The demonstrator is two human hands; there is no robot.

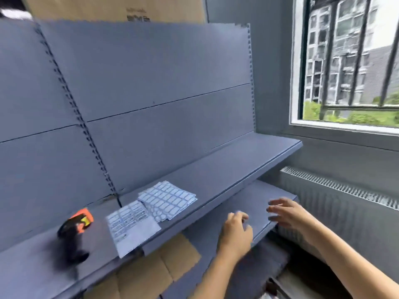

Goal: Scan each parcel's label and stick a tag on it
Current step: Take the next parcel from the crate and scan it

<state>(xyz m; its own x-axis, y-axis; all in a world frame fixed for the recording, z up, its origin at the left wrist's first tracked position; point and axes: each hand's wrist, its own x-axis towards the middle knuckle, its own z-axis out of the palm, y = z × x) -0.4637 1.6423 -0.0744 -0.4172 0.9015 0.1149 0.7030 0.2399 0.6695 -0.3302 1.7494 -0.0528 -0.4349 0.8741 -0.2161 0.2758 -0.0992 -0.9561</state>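
Grey shelving [151, 72] fills the wall, with a barred window [345, 61] and a radiator [336, 203] to the right of its upper shelf [237, 169]. On that shelf lie tag sheets [166, 201]. At its left is the scanner [74, 229], long axis front-to-back, orange head toward the back panel. Just below the shelf's front edge, the left hand [235, 231] and right hand [285, 214] hover, relaxed and holding nothing.

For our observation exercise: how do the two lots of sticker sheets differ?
The left sheet lies single and reaches the edge of the shelf; the right sheets are fanned in a pile, further back. The left sheet has a blank strip; the right sheets show grid throughout. Both lie flat.
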